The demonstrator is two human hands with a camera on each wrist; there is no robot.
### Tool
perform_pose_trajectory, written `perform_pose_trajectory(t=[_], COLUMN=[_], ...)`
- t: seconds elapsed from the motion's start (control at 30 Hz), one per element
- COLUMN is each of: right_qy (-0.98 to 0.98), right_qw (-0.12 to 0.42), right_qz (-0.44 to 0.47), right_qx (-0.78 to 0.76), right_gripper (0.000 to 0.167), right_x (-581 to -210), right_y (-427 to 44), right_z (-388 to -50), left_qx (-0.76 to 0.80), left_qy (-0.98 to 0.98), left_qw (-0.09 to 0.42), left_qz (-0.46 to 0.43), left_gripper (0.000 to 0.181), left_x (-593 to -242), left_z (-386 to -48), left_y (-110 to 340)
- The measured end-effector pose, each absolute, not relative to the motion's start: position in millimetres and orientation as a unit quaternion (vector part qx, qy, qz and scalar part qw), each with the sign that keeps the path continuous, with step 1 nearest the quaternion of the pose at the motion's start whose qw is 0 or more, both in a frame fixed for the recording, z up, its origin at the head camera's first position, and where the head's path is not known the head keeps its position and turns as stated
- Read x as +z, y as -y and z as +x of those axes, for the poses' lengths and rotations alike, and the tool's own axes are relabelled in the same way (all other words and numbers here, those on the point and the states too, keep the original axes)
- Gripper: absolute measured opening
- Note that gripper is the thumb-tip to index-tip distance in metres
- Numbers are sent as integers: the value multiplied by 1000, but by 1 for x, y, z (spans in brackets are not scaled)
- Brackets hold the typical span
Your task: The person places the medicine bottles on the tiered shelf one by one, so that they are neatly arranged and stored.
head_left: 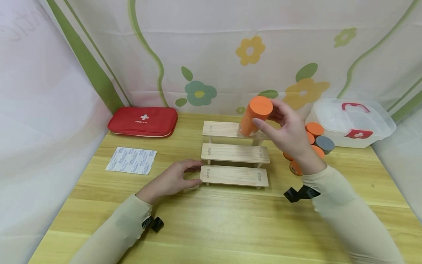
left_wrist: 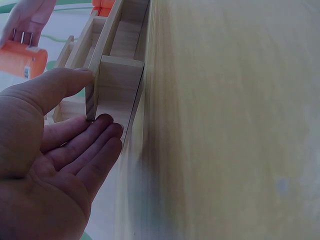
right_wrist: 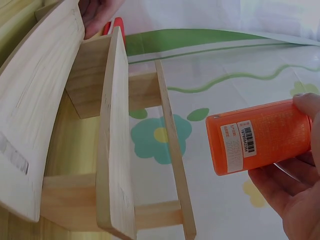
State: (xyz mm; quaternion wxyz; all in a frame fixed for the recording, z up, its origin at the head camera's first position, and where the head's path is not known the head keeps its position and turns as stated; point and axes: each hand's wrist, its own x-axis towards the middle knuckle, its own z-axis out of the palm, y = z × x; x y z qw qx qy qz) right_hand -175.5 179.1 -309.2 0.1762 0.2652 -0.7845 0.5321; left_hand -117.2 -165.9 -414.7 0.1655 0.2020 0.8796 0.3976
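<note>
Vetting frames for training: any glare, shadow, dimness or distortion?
Head: pale glare on the table, soft shadow beside the left sleeve; left wrist: dim, left hand shaded; right wrist: brighter, barcode on the orange bottle distinct, nearest shelf board looks bowed, probably lens distortion.

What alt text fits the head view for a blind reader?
A person's right hand holds an orange bottle above the top shelf of a wooden rack; the left hand grips the bottom shelf by its left end. More bottles and a plastic box stand to the right; a red first-aid pouch and a printed sheet lie left.

The beige sleeves point(head_left: 349, 207) carry black wrist cameras point(head_left: 291, 194).
</note>
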Motion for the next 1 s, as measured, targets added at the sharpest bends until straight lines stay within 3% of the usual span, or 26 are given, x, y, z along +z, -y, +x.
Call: perform_pose_trajectory(t=[1.0], right_qy=[788], right_qw=[71], right_qz=[239], right_qx=[564], right_gripper=[55], right_x=[-312], right_y=[-119], right_z=[-200], left_qx=[409], left_qy=[-874], left_qw=[179], left_qz=[191], left_gripper=[60], left_x=[-412], left_z=[-117], left_y=[165])
